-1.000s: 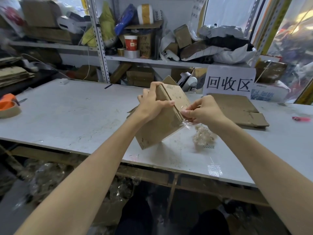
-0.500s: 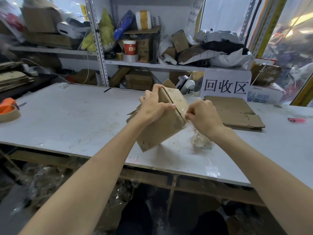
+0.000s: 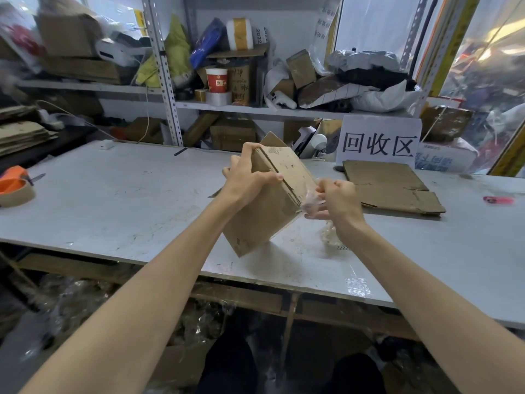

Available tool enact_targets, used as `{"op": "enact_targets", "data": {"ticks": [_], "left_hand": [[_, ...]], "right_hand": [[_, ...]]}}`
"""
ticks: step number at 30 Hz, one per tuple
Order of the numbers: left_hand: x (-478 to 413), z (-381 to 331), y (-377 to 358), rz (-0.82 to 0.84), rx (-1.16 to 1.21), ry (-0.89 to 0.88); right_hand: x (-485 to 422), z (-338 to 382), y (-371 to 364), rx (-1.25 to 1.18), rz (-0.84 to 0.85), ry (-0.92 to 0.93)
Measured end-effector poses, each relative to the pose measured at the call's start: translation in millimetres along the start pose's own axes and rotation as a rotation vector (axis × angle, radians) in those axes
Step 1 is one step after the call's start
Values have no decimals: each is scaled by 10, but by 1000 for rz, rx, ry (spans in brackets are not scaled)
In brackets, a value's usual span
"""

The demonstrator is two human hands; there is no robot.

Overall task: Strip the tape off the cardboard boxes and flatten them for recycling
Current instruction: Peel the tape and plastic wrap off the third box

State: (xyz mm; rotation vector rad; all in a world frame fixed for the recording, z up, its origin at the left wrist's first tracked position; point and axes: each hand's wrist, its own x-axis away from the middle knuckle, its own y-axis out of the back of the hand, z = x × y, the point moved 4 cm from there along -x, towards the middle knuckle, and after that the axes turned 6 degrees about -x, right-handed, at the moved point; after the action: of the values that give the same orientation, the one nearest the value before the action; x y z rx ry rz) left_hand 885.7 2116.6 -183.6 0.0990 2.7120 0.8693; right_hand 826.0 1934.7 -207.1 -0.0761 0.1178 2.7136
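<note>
The cardboard box (image 3: 270,206) is gripped by the left hand (image 3: 247,180), its clear tape (image 3: 309,199) pinched by the right hand (image 3: 338,200). Under that pinch lies a tape wad (image 3: 329,237), flattened cardboard (image 3: 392,186) beyond.

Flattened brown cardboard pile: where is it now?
Head view, right side: the cardboard pile lies on the grey table before the white paper sign, beyond the right hand.

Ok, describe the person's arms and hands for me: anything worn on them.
The left hand and right hand wear no gloves, and no rings show. The left forearm and right forearm are uncovered to the frame's edge: no sleeve, watch or bracelet in view.
</note>
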Motion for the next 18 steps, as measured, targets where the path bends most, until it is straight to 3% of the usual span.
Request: {"op": "enact_targets", "data": {"ticks": [6,9,14,18], "left_hand": [[36,-9,-42,13,-31,14],[23,49,-49,-75,-75,75],[-13,176,120,-230,-5,42],[-36,248,283,-273,-29,-25]], "right_hand": [[-35,89,-6,199,148,18],[-39,57,-56,198,105,27],[52,-57,-194,-122,62,15],[52,18,-205,-442,332,-117]]}}
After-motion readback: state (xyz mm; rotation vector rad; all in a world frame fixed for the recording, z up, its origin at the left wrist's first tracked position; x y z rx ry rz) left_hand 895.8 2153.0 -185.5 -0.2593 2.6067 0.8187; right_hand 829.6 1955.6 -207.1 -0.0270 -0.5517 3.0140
